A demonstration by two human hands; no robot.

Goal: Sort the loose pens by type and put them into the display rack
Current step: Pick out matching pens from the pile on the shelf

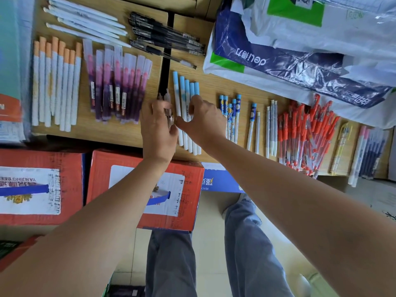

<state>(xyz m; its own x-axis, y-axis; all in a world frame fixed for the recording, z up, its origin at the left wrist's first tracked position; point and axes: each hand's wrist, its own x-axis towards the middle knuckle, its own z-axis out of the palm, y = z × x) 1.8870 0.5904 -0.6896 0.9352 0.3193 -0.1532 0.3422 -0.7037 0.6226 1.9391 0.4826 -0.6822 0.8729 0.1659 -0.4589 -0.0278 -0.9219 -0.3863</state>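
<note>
Orange-capped pens (55, 82): sorted, laid side by side in one row at the left of the wooden tabletop (214, 86).
Purple pens (117, 86): sorted, each in a clear sleeve, in a row just right of the orange-capped group.
White pens (83, 24): grouped at the far left corner, slightly fanned.
Black gel pens (165, 37): grouped beside the white ones, lying across the dark gap (165, 78) between two boards.
Light-blue-capped pens (182, 93): five in a tight row mid-table, partly under the right hand.
Cartoon-print pens (230, 116): small group further right, with a few slim white pens (271, 127) beyond.
Red gel pens (306, 136): one type by the look, but a criss-crossed heap, not squared up.
Dark blue pens (374, 155): near the right edge, beside pink-capped ones (360, 151).
Left hand (158, 127): clasps a thin bundle of clear-barrelled pens (166, 97), held over the gap between the purple and light-blue rows; blurred.
Right hand (203, 123): fingers curled over the light-blue row, thumb reaching to the bundle; pinching or merely touching, cannot tell.
Display rack: not in view.
Done: sorting by type, judged mostly finished for the groups shown.
Left: settling the clear bundle, tidying the red heap, and all the racking, as far as visible.
Handling: slim, smooth plastic barrels, likely to roll or splay unless gathered in bunches.
</note>
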